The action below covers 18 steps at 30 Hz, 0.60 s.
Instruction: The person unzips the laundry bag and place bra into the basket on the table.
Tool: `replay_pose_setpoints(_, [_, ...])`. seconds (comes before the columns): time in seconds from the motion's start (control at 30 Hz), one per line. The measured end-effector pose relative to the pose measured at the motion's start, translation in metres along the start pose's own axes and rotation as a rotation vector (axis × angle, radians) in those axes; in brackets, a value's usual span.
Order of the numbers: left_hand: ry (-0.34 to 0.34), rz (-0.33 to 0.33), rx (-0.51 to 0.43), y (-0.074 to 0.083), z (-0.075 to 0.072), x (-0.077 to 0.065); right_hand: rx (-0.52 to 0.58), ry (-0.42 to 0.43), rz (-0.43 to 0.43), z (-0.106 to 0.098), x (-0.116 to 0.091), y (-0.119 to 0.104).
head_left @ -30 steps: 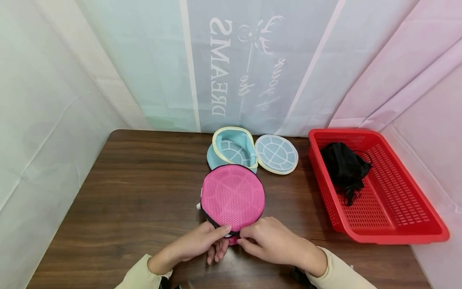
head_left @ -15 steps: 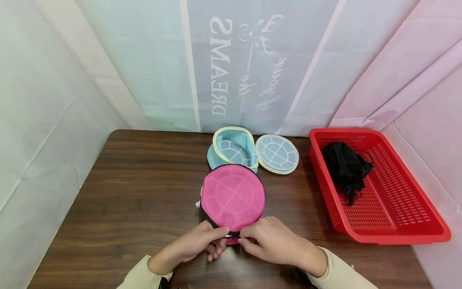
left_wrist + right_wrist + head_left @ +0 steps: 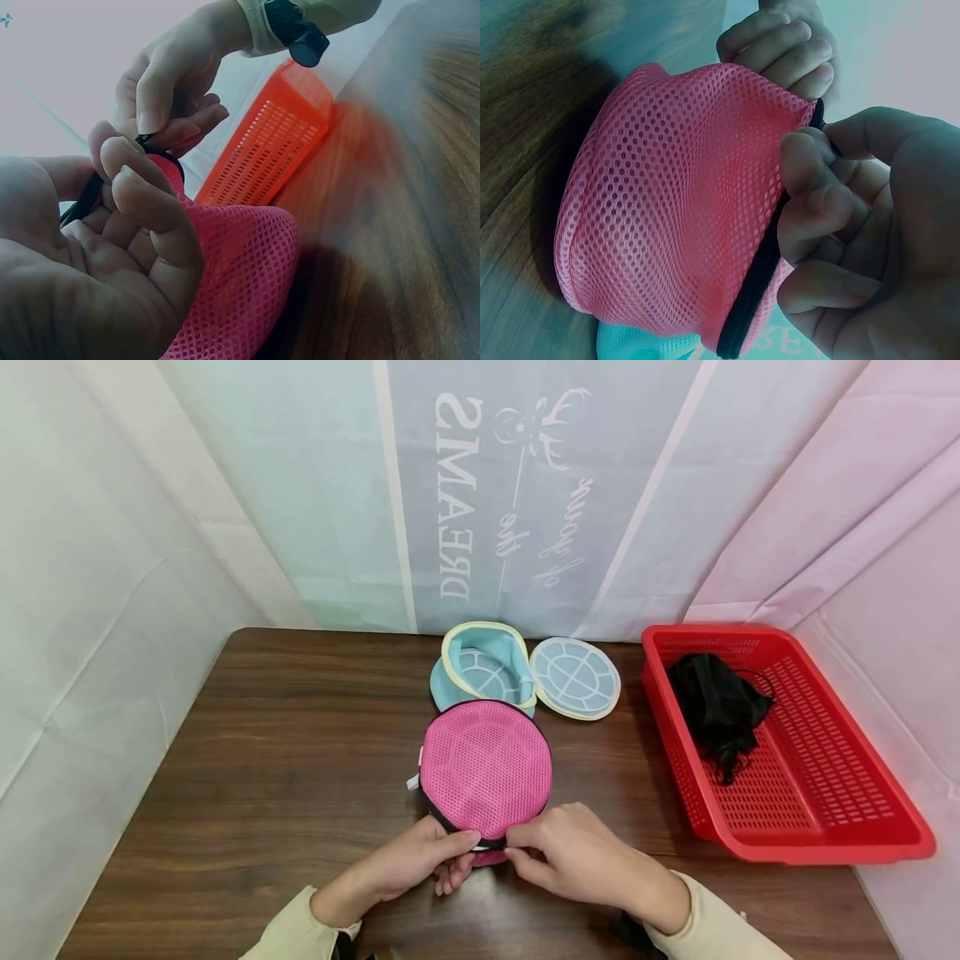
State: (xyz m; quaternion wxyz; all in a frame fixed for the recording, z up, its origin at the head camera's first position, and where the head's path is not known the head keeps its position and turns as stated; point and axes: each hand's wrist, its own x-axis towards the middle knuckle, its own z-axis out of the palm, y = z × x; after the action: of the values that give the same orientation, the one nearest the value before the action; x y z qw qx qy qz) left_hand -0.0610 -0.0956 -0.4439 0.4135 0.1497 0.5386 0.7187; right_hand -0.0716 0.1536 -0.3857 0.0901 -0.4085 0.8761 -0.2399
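A round pink mesh laundry bag [image 3: 483, 768] with a black zipper [image 3: 750, 289] around its top stands near the middle of the table. My left hand [image 3: 412, 860] holds the near rim, thumb on top and fingers curled beneath. Just to its right, my right hand [image 3: 581, 860] pinches the zipper edge between thumb and index finger; in the left wrist view a small dark piece, perhaps the zipper pull, shows at the right hand's [image 3: 172, 90] fingertips. Behind the pink bag sits a light-blue mesh bag [image 3: 525, 652] with yellow trim, its lid [image 3: 575, 678] folded out to the right.
A red plastic basket [image 3: 810, 852] stands at the right of the wooden table [image 3: 300, 760], with a black cloth item [image 3: 716, 697] inside. Fabric curtains [image 3: 315, 485] close off the back and both sides.
My right hand has slid a little to the right along the rim, away from my left thumb. The pink bag has shifted very slightly right. My left hand stays on the rim.
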Motion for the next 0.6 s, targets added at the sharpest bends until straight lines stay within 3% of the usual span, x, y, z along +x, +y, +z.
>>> replay_pose_setpoints(0.33, [-0.004, 0.024, 0.010, 0.002, -0.003, -0.002, -0.034, 0.069, -0.007, -0.010, -0.008, 0.010])
replay_pose_setpoints(0.6, [-0.019, 0.029, 0.019, 0.000, -0.006, -0.004, -0.024, 0.059, 0.059, -0.020, -0.017, 0.016])
